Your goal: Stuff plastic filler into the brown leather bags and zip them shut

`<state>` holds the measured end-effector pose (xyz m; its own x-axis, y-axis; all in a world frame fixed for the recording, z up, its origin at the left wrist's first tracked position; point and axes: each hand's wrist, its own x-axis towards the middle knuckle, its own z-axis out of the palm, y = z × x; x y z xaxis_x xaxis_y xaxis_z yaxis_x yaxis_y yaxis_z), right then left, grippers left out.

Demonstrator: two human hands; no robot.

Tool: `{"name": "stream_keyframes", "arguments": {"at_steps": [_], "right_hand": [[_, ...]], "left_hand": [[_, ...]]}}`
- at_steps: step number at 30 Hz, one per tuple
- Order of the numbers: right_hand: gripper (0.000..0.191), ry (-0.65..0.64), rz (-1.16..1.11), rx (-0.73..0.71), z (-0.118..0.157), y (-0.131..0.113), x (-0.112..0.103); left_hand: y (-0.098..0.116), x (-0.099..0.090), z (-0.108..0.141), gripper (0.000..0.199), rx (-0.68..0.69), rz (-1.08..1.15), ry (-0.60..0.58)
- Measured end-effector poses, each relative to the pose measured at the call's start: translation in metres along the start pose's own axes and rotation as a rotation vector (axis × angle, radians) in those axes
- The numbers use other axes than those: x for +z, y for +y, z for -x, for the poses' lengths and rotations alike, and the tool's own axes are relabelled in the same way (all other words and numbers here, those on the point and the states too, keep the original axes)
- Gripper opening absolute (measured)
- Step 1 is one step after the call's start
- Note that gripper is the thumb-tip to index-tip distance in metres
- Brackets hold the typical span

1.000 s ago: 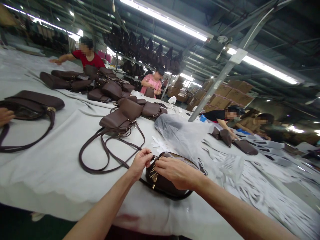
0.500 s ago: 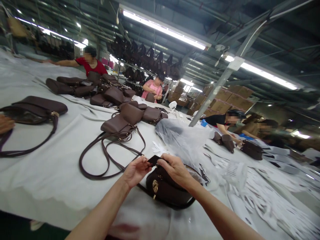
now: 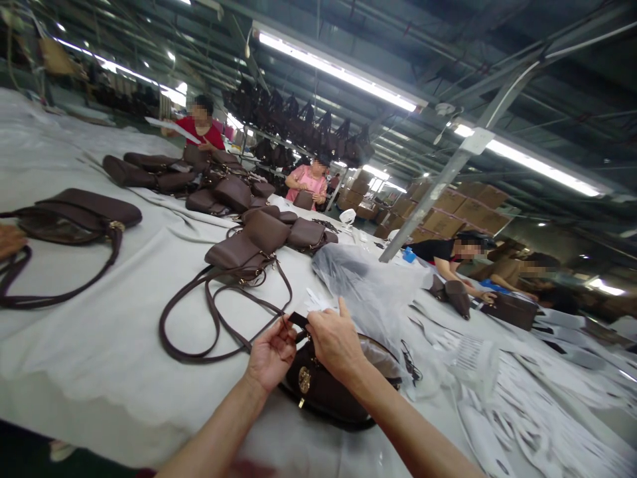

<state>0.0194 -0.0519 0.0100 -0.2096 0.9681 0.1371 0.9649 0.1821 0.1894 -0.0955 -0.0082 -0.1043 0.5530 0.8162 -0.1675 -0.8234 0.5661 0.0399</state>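
In the head view, a small flat black tag sits between my two hands. My left hand is closed, its thumb and fingers pinching the tag's left side. From the other side my right hand grips the tag, index finger raised. Just beneath lies a dark brown handbag with a round gold emblem on its front. Its top is open and shows a pale lining. My right hand and forearm cover part of the bag.
Brown handbags with looped straps lie ahead left, near a clear plastic bag. White strips and papers cover the right side. A metal post rises beyond. Several co-workers stand around the table; another person's hand is at far left.
My right hand has turned, with its index finger now lifted, and the black tag has shifted slightly left. The co-worker in red now holds up a white sheet.
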Motion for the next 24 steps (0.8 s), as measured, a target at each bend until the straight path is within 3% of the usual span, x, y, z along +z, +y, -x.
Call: {"name": "stream_keyframes", "arguments": {"at_steps": [6, 13, 24], "right_hand": [[0.023, -0.132, 0.075, -0.064, -0.011, -0.008, -0.019], [0.026, -0.269, 0.086, 0.004, -0.025, -0.026, -0.038], [0.024, -0.341, 0.078, 0.023, -0.043, -0.023, -0.038]], "left_hand": [[0.007, 0.005, 0.002, 0.016, 0.067, -0.133, -0.077], [0.014, 0.005, 0.001, 0.015, 0.041, -0.161, -0.115], [0.019, 0.012, 0.011, 0.019, -0.013, -0.141, -0.131]]}}
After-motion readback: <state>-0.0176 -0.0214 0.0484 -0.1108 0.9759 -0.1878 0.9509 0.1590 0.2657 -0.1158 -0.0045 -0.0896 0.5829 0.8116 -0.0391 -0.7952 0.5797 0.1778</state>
